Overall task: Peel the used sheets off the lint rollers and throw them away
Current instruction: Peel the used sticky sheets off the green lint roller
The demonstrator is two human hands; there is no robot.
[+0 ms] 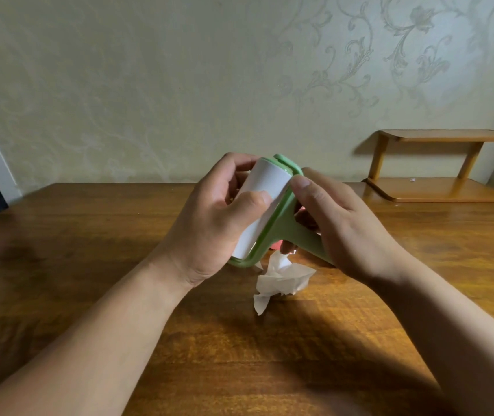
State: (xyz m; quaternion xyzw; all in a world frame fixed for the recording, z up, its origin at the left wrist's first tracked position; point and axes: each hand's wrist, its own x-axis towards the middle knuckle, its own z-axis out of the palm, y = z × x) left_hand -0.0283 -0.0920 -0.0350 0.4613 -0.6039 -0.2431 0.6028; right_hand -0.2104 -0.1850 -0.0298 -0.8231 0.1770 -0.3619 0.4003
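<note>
Wooden table (89, 265), patterned wall behind; green lint roller (265, 205) held above mid-table, left hand (209, 223) wrapped around the white roll with thumb pressed on it, right hand (338, 223) closed on the handle. Crumpled sheet (281, 280) lies on the table just below the roller, near side. Step judged: seeking the next sheet's edge; next move needs a fingernail under it, then a peel.
</note>
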